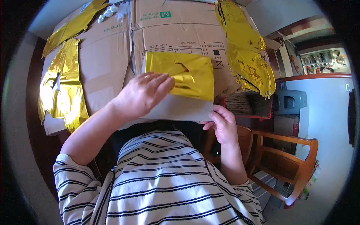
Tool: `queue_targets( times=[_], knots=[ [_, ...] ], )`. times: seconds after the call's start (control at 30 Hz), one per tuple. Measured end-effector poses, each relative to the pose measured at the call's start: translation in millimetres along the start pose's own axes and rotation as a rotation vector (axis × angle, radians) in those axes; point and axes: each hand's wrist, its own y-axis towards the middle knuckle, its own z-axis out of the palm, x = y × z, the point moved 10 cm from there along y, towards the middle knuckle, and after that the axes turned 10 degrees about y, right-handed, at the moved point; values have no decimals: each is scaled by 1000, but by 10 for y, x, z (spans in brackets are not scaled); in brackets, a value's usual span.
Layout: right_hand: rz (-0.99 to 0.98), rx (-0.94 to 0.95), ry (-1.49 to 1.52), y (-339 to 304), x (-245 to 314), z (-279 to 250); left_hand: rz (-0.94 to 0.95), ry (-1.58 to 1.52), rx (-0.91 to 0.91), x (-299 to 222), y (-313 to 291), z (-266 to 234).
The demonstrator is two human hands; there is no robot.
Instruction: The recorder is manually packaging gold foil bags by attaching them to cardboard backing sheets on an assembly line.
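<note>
Flattened brown cardboard underlies the work, with crumpled gold foil sheets at upper left and upper right; at frame centre, a flat grey rectangular board bears a creased gold foil piece, near strip bare, so covering judged partial. Left hand rests on the foil piece, fingers together, any grip beneath hidden; right hand pinches the board's lower-right corner, underside and foil attachment not discernible.

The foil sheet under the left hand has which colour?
Foil sheet: shiny gold, seen best in the head view.
</note>
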Motion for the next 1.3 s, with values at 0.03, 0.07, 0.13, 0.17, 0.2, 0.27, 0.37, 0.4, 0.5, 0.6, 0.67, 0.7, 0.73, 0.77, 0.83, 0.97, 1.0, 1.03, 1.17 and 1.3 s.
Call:
queue_targets(
  times=[0.03,0.07,0.13,0.17,0.2,0.27,0.37,0.4,0.5,0.6,0.67,0.7,0.73,0.77,0.83,0.97,1.0,1.03,1.17,1.3],
  knots=[
    [1,-1,1,-13,-1,-8,-28,-31,-7,86,21,-10],
    [2,-2,2,-36,7,-21,-55,-63,-14,163,52,-20],
    [17,-9,-3,-97,12,-66,-114,-94,-44,303,125,-76],
    [29,-13,-8,-135,17,-100,-146,-122,-12,374,152,-79],
    [43,-14,-13,-171,19,-129,-180,-147,22,439,161,-61],
    [69,11,-45,-249,20,-168,-203,-161,2,507,168,-59],
    [92,36,-81,-352,51,-229,-210,-145,23,535,185,-5],
    [97,45,-90,-372,64,-247,-214,-143,44,535,195,2],
    [116,8,-140,-393,93,-362,-213,-139,54,527,206,11],
    [94,-18,-87,-403,178,-497,-213,-119,42,528,217,-20],
    [83,-46,-21,-394,230,-528,-223,-115,36,552,216,-29],
    [95,-46,8,-381,242,-545,-231,-120,31,585,211,-26],
    [108,-47,36,-369,250,-551,-240,-125,27,618,210,-26],
    [116,-33,40,-360,260,-529,-247,-124,24,645,215,-28],
    [128,10,56,-357,312,-470,-266,-116,21,718,208,-40],
    [119,-9,17,-386,562,-560,-286,-69,20,892,141,6],
    [45,-21,-13,-388,699,-630,-286,-67,34,915,148,1],
    [-4,-85,-42,-376,841,-752,-295,-62,50,942,125,-9],
    [-261,-258,-138,-218,1550,-851,-315,-90,45,985,77,-44],
    [-271,-304,-304,227,1770,-724,-318,-98,52,988,60,-27]
  ],
)
